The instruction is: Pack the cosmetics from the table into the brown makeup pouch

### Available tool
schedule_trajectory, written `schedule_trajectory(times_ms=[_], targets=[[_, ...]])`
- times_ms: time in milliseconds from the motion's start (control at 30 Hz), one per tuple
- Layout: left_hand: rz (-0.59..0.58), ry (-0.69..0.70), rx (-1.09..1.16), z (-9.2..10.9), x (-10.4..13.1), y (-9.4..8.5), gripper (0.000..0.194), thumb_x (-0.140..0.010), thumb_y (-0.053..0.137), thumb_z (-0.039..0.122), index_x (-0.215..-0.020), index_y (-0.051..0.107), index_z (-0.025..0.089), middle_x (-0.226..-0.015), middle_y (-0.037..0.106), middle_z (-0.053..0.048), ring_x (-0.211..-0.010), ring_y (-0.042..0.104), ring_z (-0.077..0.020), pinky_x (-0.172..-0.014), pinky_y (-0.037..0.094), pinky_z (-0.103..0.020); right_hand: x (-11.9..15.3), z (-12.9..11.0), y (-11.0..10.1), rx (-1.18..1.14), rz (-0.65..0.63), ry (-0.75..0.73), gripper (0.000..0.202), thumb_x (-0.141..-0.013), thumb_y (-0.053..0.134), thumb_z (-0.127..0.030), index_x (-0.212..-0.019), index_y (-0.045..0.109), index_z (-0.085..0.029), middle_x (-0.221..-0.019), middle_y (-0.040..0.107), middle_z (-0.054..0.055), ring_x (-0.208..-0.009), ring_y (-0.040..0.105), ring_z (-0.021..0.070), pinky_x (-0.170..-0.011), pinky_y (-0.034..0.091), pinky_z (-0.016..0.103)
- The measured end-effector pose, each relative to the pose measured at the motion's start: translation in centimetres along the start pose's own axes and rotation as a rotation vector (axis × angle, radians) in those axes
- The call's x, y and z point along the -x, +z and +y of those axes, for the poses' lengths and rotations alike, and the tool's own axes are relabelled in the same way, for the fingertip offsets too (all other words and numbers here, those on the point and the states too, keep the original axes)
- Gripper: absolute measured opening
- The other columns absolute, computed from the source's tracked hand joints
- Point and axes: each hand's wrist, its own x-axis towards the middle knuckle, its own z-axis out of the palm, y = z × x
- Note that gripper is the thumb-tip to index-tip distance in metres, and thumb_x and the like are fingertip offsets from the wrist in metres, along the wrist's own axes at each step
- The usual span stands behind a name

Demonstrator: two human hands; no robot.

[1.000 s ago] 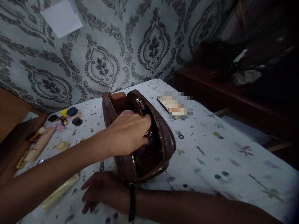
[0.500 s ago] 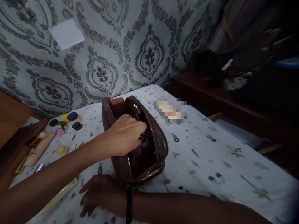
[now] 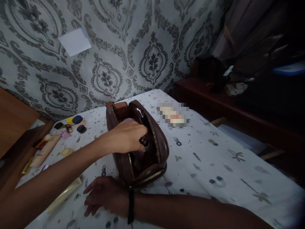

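A brown leather zip bag [image 3: 163,148] stands open on a patterned white sheet [image 3: 197,184]. My left hand [image 3: 127,136] reaches into it from the left with fingers curled and closed. A shiny dark piece [image 3: 143,141] shows at the fingertips, but what they grip is mostly hidden. Beside the hand, a shiny-capped cosmetic tube [image 3: 140,114] lies inside the bag, and a pinkish round item peeks out behind the knuckles. In front of the bag, my right hand [image 3: 103,194] rests low over the sheet, fingers apart, holding nothing. A dark band [image 3: 131,205] crosses its wrist.
Several cosmetics lie at the left, among them a peach tube [image 3: 46,151], a dark blue lid [image 3: 77,119] and a small black jar [image 3: 81,128]. A pale yellow tube [image 3: 64,194] is nearer. Behind the bag lies a blurred-out object [image 3: 172,115]; dark red furniture [image 3: 202,95] borders the right.
The view has shifted slightly. My left hand is still in the bag with its fingers closed, and my right hand stays in front of it.
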Motion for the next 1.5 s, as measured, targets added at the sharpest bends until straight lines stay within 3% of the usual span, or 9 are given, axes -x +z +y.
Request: schedule_trajectory(times_ms=[200,333,467,567,767,900,1167,1333,1500], targets=[[0.106,0.012,0.102,-0.9,1.1,-0.1,0.024,-0.082,0.065,0.039,-0.097,0.064,0.019,-0.098,0.068,-0.005,-0.091,0.063,-0.0230,-0.074,0.047,-0.029,-0.1,0.2,0.0,0.018,0.011,0.005,0.070,-0.032,0.091,-0.051,-0.082,0.060,-0.014,-0.057,0.063,-0.004,-0.051,0.061,0.0112,-0.055,0.044,0.024],[0.394,0.003,0.257,-1.0,3.7,0.2,0.016,-0.090,0.055,0.029,-0.102,0.064,0.023,-0.099,0.069,-0.002,-0.094,0.063,-0.0202,-0.079,0.047,-0.029,0.2,0.0,0.1,0.032,0.033,0.007,0.068,-0.033,0.092,-0.049,-0.082,0.060,-0.014,-0.057,0.063,-0.004,-0.051,0.061,0.0107,-0.055,0.043,0.023],[0.815,-0.079,0.390,-1.0,7.3,3.0,0.017,-0.095,0.046,0.025,-0.099,0.063,0.022,-0.099,0.069,-0.001,-0.092,0.063,-0.0169,-0.081,0.048,-0.028,0.4,0.1,0.0,0.049,0.039,0.020,0.069,-0.035,0.092,-0.049,-0.084,0.061,-0.013,-0.062,0.066,-0.002,-0.052,0.062,0.0110,-0.057,0.045,0.025],[0.978,-0.190,0.418,-2.0,9.9,7.0,0.019,-0.095,0.043,0.025,-0.097,0.061,0.022,-0.096,0.069,-0.002,-0.091,0.064,-0.0172,-0.081,0.049,-0.028,0.4,0.2,-0.2,0.068,0.030,-0.007,0.069,-0.038,0.091,-0.051,-0.087,0.061,-0.013,-0.066,0.066,-0.001,-0.053,0.062,0.0109,-0.058,0.045,0.026],[1.017,-0.433,0.425,-6.6,14.3,15.6,0.022,-0.093,0.046,0.039,-0.096,0.062,0.024,-0.093,0.070,-0.004,-0.088,0.065,-0.0213,-0.079,0.051,-0.032,0.7,0.0,-0.3,0.102,0.000,-0.048,0.061,-0.050,0.090,-0.049,-0.090,0.062,-0.012,-0.071,0.067,0.000,-0.055,0.064,0.0112,-0.056,0.042,0.023],[1.047,-0.587,0.413,-9.7,16.6,19.6,0.027,-0.090,0.046,0.045,-0.094,0.063,0.024,-0.094,0.071,-0.006,-0.089,0.066,-0.0240,-0.081,0.052,-0.035,0.7,0.0,-0.5,0.152,0.016,-0.061,0.057,-0.055,0.088,-0.048,-0.091,0.062,-0.012,-0.073,0.068,0.001,-0.058,0.065,0.0114,-0.054,0.040,0.022],[1.214,-0.943,0.660,-13.4,22.2,22.7,0.029,-0.085,0.048,0.043,-0.096,0.060,0.019,-0.086,0.072,-0.005,-0.085,0.068,-0.0214,-0.071,0.053,-0.029,0.6,-0.2,0.1,0.380,0.090,-0.029,0.048,-0.062,0.084,-0.048,-0.090,0.064,-0.016,-0.078,0.066,0.000,-0.065,0.064,0.0110,-0.061,0.042,0.024],[1.330,-1.003,0.846,-14.5,24.0,25.0,0.029,-0.082,0.050,0.042,-0.093,0.058,0.017,-0.085,0.070,-0.006,-0.080,0.067,-0.0200,-0.070,0.052,-0.028,-0.2,0.1,1.7,0.427,0.153,0.010,0.047,-0.061,0.082,-0.049,-0.088,0.064,-0.015,-0.076,0.065,0.002,-0.064,0.062,0.0117,-0.059,0.041,0.024],[1.180,-1.028,0.687,-13.9,23.6,25.6,0.024,-0.087,0.047,0.039,-0.092,0.060,0.020,-0.089,0.069,-0.005,-0.085,0.064,-0.0201,-0.075,0.050,-0.030,-0.8,1.6,2.3,0.605,0.153,-0.132,0.044,-0.068,0.074,-0.055,-0.085,0.060,-0.017,-0.072,0.060,0.000,-0.058,0.057,0.0120,-0.055,0.041,0.025]])
